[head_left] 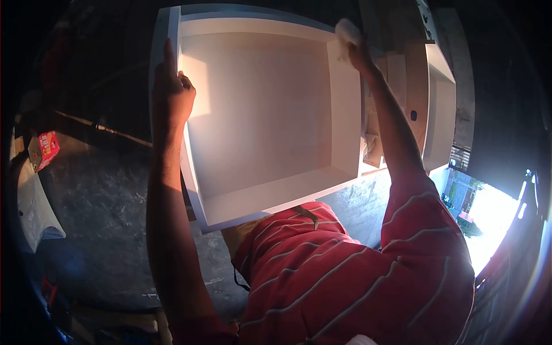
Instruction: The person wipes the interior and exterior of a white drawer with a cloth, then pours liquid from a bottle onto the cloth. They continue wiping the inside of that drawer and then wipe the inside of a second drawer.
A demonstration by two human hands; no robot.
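A large white drawer [259,109], open side toward me, takes up the middle of the view in front of my body. My left hand [173,92] grips its left wall, index finger stretched along the edge and the other fingers curled over the rim. At the far right corner my right hand [361,56] is closed on a wadded white cloth [347,31], which overlaps the rim there. Sunlight falls across the left inner wall and floor of the drawer.
Another white box-like piece [440,106] stands to the right, beside brown boards. A red box [46,150] and a pale curved panel [35,201] are at the left. A thin stick [109,130] points toward the drawer. Bright daylight enters through an opening [494,224] at right.
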